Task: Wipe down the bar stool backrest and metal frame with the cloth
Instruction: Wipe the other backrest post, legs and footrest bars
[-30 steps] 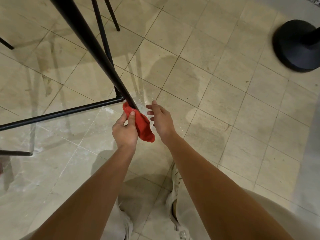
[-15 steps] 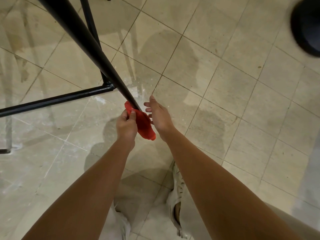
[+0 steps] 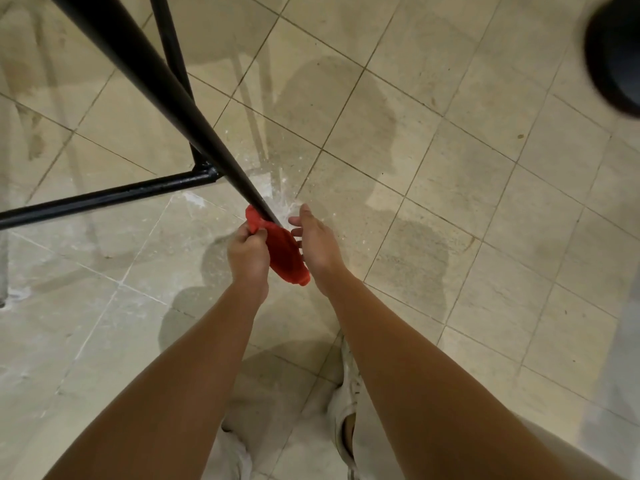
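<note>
A black metal stool leg [image 3: 166, 84] slants down from the top left to the floor near the middle of the view. A horizontal crossbar [image 3: 104, 195] joins it and runs off to the left. My left hand [image 3: 247, 252] grips a red cloth [image 3: 285, 254] wrapped round the lowest part of the leg, just above the floor. My right hand [image 3: 317, 242] hovers beside the cloth on the right, fingers relaxed and holding nothing. The backrest and seat are out of view.
The beige tiled floor [image 3: 450, 202] has damp patches and white specks near the leg's foot. A black round base [image 3: 613, 53] stands at the top right. My white shoes [image 3: 346, 407] are at the bottom centre. Another thin leg [image 3: 169, 46] rises behind.
My left hand has slid the cloth further down the leg, below the crossbar joint. The view has shifted, and the right hand has kept alongside.
</note>
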The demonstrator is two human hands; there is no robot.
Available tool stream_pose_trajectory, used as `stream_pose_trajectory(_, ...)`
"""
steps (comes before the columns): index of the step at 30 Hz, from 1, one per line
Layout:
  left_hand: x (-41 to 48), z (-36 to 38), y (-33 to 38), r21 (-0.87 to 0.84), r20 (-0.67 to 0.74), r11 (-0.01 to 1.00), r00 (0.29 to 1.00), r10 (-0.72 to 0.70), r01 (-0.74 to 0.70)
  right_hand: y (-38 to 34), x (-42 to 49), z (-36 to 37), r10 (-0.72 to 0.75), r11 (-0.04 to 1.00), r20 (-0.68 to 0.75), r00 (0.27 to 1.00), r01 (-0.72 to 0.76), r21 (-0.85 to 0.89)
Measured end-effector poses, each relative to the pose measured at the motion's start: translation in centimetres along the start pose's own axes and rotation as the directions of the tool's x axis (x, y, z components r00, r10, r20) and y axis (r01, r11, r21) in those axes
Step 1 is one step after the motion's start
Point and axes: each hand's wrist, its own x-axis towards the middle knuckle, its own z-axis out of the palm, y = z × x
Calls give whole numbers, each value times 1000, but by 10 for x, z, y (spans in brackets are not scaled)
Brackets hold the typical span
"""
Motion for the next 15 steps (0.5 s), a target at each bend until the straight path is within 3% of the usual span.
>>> stream_pose_trajectory(8,1,2,19,135,13,979,988,-157,154,2,-1,2,-26,998,33,999,28,-58)
stream_pose_trajectory(15,-32,-20,17,158,157,982,980,-125,100,3,-17,7,16,998,51,999,-13,-64)
